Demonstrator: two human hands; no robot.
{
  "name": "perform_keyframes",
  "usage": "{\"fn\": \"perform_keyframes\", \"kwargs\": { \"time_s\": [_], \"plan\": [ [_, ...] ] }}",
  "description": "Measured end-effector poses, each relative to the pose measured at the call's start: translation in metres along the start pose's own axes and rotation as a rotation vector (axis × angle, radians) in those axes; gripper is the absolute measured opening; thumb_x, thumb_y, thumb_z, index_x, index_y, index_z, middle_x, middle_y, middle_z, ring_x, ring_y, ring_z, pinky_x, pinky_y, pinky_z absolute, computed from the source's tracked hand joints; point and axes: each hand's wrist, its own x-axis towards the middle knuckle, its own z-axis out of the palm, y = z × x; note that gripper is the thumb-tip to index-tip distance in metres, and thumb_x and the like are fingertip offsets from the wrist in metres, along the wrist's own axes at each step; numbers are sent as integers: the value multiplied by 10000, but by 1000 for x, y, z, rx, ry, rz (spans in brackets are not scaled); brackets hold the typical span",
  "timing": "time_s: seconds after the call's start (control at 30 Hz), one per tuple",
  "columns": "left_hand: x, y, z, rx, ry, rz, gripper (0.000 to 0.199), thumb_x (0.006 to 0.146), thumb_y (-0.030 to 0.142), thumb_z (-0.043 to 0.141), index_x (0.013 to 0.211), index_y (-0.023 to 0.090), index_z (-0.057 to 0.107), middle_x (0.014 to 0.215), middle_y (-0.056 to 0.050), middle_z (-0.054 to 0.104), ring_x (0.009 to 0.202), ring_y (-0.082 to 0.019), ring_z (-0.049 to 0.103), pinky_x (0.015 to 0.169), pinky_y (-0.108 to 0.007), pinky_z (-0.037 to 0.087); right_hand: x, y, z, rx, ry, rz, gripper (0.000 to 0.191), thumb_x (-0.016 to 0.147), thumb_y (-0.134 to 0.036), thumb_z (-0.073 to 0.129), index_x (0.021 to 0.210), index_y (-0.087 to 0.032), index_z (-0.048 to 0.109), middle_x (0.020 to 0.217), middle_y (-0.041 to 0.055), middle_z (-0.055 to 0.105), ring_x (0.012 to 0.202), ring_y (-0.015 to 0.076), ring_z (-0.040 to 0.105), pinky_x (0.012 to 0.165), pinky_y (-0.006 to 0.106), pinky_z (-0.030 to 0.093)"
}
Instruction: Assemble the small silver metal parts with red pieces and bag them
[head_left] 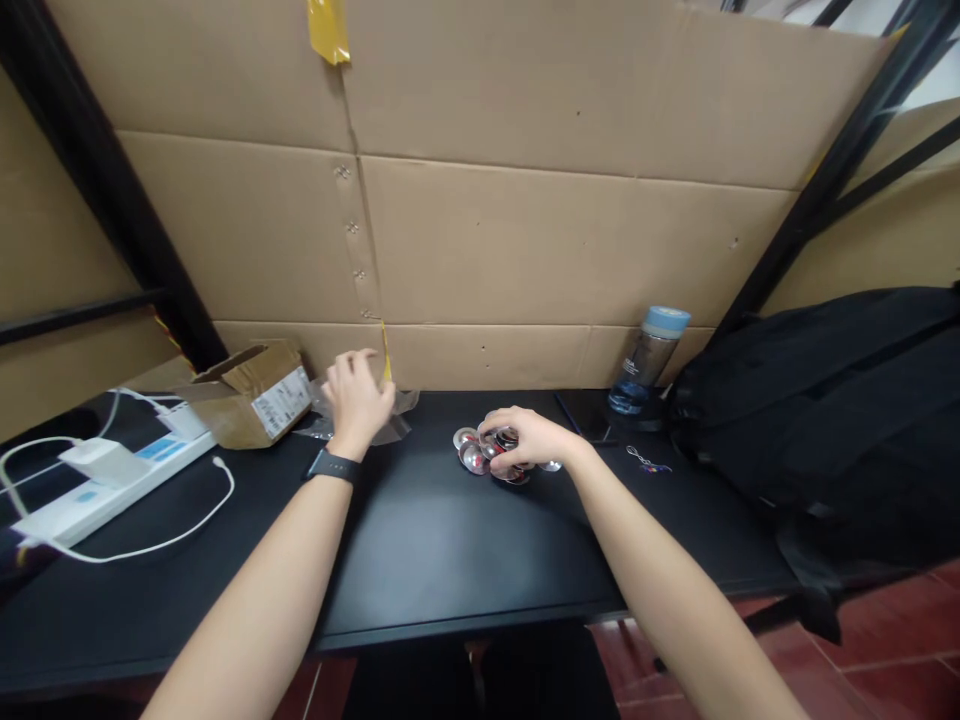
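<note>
A cluster of shiny round metal discs (474,458), some with red marks, lies on the black table. My right hand (532,438) is over the cluster, thumb and fingers curved around several of the discs; the palm hides part of them. A disc edge also shows just under the wrist. To the left, a crumpled clear plastic bag (391,428) lies by the cardboard wall. My left hand (358,392), with a dark watch on its wrist, is raised over the bag, its fingers bent and apart. Whether it touches the bag is unclear.
An opened cardboard box (259,400) and a white power strip (105,500) with cables are at the left. A water bottle (646,362), a small keychain (649,462) and a black backpack (832,420) stand or lie at the right. Cardboard (487,250) walls the back.
</note>
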Motion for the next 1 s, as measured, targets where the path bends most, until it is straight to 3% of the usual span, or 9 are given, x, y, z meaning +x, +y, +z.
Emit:
{"fn": "perform_keyframes", "kwargs": {
  "time_s": [0.1,0.17,0.23,0.33,0.47,0.67,0.87,1.0],
  "plan": [
    [-9,23,5,-124,-108,163,306,849,246,580,1154,233,600,1229,-130,560,1167,-331,518,962,-467,410,3,-12,22,-148,35,-16,524,696,-409,843,1191,-307,704,1199,67,700,1166,311,573,972,432,343],
    [-16,33,8,-193,-178,269,243,861,234,563,1095,243,625,1179,-99,587,1145,-301,537,964,-451,408,8,-17,33,-209,44,-9,425,730,-353,821,1135,-278,722,1103,78,726,1118,304,591,965,438,318],
    [-21,38,10,-246,-240,357,197,866,223,552,1039,243,645,1133,-76,610,1118,-275,558,962,-435,410,11,-21,38,-231,56,-10,347,740,-297,800,1079,-259,734,1016,72,741,1056,287,617,953,426,314],
    [-23,38,13,-307,-302,407,163,858,214,551,971,231,667,1079,-61,641,1075,-255,585,939,-412,430,10,-22,38,-185,112,-22,429,700,-259,800,1120,-283,716,1008,48,753,1043,278,636,963,417,324],
    [-23,36,16,-448,-446,414,152,843,215,557,923,212,686,975,-46,697,947,-218,641,876,-354,476,7,-17,33,0,210,-14,442,684,-243,781,1115,-301,703,1038,2,763,1013,237,680,1006,401,366],
    [-37,48,17,-758,-842,381,210,821,298,643,1002,218,710,926,-36,746,867,-194,686,835,-310,522,6,-3,31,340,303,-6,490,627,-203,771,1100,-248,652,1021,14,743,975,200,698,894,311,515],
    [-47,54,30,-997,-877,222,400,798,367,737,1148,198,644,1027,-87,743,899,-198,706,824,-333,558,8,3,31,562,395,0,577,639,-202,752,1201,-221,620,1100,49,660,942,188,699,865,320,551],
    [-50,57,37,-1036,-937,146,342,831,426,715,1040,159,674,935,-86,747,816,-195,703,768,-323,552,11,-2,31,728,480,-30,435,679,-229,738,1102,-198,641,1089,57,656,987,197,693,918,338,541]
  ]
}}
